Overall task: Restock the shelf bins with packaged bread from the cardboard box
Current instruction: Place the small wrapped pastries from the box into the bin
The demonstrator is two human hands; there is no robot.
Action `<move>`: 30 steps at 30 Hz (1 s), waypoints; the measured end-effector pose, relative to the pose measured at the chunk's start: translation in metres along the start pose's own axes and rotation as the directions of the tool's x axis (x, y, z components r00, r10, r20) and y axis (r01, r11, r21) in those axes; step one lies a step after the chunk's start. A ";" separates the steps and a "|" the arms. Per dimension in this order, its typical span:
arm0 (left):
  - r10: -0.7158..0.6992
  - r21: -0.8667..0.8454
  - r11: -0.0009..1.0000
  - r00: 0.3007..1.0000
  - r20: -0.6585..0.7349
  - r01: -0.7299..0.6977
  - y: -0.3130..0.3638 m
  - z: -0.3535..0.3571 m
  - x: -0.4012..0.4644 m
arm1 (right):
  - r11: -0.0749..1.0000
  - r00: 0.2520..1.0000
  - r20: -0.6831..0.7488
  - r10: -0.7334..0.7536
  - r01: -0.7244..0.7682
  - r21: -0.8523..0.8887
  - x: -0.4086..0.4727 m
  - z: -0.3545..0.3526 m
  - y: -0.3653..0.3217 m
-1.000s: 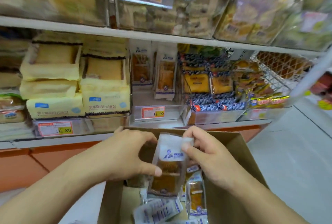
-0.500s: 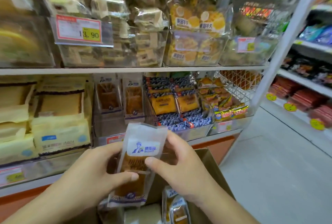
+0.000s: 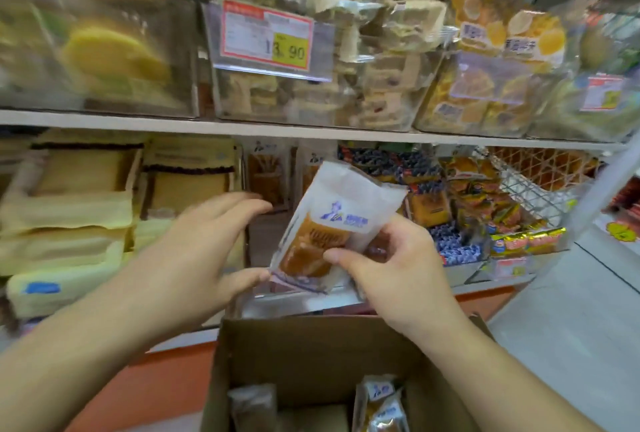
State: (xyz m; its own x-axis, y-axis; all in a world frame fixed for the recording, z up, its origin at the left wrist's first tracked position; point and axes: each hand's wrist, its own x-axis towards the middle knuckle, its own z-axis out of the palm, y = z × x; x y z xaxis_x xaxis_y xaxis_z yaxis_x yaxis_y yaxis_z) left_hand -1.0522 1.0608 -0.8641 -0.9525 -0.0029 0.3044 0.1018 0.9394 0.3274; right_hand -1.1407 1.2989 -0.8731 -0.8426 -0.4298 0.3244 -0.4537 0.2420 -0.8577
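Bread packet [image 3: 332, 223], lifted clear of the cardboard box [image 3: 311, 355] since a second ago, is now pinched by the right hand [image 3: 391, 268] before the clear shelf bin [image 3: 277, 296]. The left hand [image 3: 204, 251] has been released, fingers spread. Placement is judged imminent.

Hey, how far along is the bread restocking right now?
Done: two matching packs already stand at the back of the clear bin. In hand: the right hand grips one bread pack in front of that bin; the left hand is open beside it. Left: more packs lie in the cardboard box.
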 end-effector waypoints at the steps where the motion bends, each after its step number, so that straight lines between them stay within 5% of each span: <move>1: -0.043 0.039 0.998 0.999 -0.004 0.043 -0.010 -0.002 0.000 | 1.000 1.000 0.005 -0.021 0.021 -0.005 0.010 0.009 0.001; 8: -0.044 0.127 0.991 0.999 0.017 0.042 -0.040 0.007 -0.003 | 0.997 0.997 -0.022 -0.073 0.073 -0.007 0.090 0.050 0.017; 17: -0.055 0.138 0.988 0.997 -0.057 0.062 -0.043 0.017 0.001 | 0.996 0.997 -0.033 0.075 -0.077 -0.049 0.160 0.075 0.068; 25: -0.070 0.110 0.991 0.996 -0.062 0.077 -0.042 0.018 0.002 | 0.970 0.993 0.050 -0.110 0.118 -0.213 0.189 0.102 0.085; 30: -0.041 0.126 0.991 0.996 -0.080 0.051 -0.041 0.019 0.002 | 0.814 0.957 0.057 -0.284 0.272 -0.514 0.198 0.108 0.104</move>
State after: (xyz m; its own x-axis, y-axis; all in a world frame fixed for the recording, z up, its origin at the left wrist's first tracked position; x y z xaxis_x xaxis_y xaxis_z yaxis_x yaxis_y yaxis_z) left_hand -1.0642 1.0282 -0.8936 -0.9300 -0.0685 0.3611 0.0163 0.9738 0.2269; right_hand -1.3236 1.1455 -0.9415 -0.6612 -0.5293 0.5316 -0.7473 0.5271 -0.4046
